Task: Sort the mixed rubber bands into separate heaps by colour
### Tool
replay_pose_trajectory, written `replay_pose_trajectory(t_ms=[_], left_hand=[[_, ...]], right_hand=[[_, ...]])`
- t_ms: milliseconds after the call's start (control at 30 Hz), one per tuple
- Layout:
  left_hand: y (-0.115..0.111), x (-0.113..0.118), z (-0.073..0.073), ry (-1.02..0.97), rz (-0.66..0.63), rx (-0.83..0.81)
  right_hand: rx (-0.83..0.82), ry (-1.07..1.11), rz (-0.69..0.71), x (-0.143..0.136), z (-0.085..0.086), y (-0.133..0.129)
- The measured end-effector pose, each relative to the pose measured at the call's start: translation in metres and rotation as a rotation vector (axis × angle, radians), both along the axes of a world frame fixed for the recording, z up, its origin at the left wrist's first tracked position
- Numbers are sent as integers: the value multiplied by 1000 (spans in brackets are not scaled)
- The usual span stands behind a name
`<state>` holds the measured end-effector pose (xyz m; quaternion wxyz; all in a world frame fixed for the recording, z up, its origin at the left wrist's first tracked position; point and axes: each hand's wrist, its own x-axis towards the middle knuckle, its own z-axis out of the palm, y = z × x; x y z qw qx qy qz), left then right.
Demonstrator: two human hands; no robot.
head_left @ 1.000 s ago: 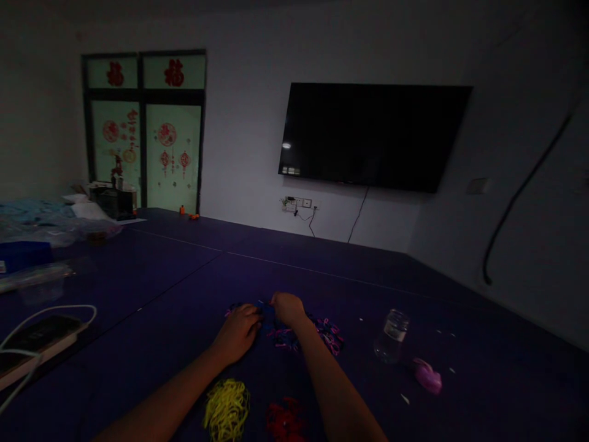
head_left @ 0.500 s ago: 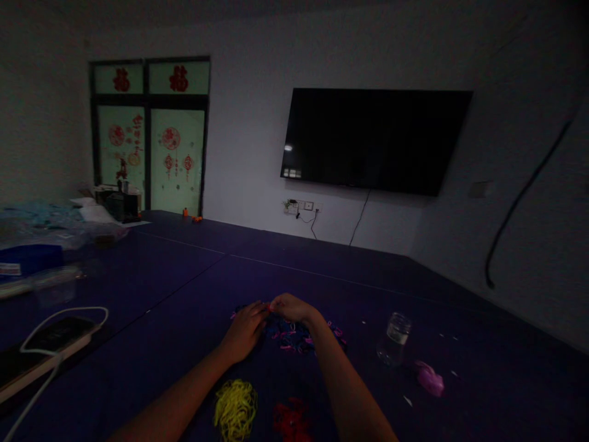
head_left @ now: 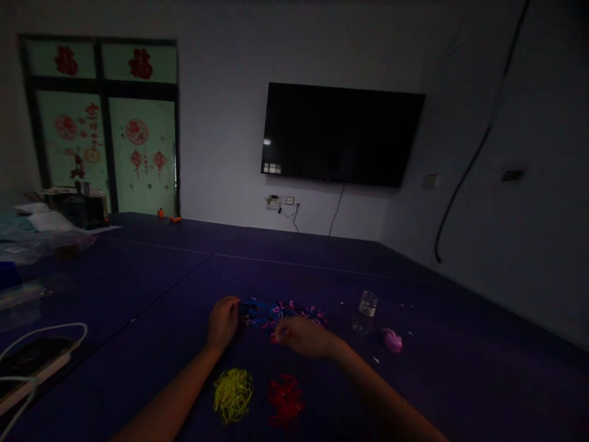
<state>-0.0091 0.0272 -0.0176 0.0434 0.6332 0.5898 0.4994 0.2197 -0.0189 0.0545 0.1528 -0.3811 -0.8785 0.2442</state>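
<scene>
A loose pile of small blue, pink and dark elastic bands [head_left: 260, 312] lies on the dark blue table. At its left edge, my left hand [head_left: 224, 323] is closed with fingers curled together; whatever they may hold is hidden. My right hand [head_left: 304, 336] pinches a small red elastic band [head_left: 275, 338] just in front of the pile and covers part of it. Closer to me sit a heap of yellow elastic bands [head_left: 233, 395] and, to its right, a heap of red elastic bands [head_left: 286, 399].
A clear jar [head_left: 365, 313] stands right of the pile, beside a crumpled pink bundle [head_left: 392, 339] and white scraps. On the left are a dark device [head_left: 39, 362] with a white cable and plastic bags [head_left: 46, 242]. A television [head_left: 343, 135] hangs on the wall.
My hands have moved apart. The right came back toward me with the red band between its fingers; the left shifted to the pile's left edge. The view has turned right.
</scene>
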Motion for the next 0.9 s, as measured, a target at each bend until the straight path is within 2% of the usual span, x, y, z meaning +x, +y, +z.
replay_pose_trajectory(t_ms=[67,133,267,467,633,767,900], left_hand=[[2,-5,-1,-42,46,-3],[2,-9,-2,-93,89,-9],[2,-13,-4,-185,136,-27],[2,-14,-1,-248,145,-66],[3,-16,-1,-272,143,-84],[3,-16,-1,-288,148,-94],[3,-15,0,-299,144,-102]], right_hand=[[99,-59,-96,8,-18,-28],[119,-117,-204,11,-36,-47],[129,-99,-200,9,-56,-60],[132,117,-146,7,-57,-61],[-79,398,-146,9,-56,-61],[-248,551,-230,9,-57,-54],[-218,705,-359,9,-61,-51]])
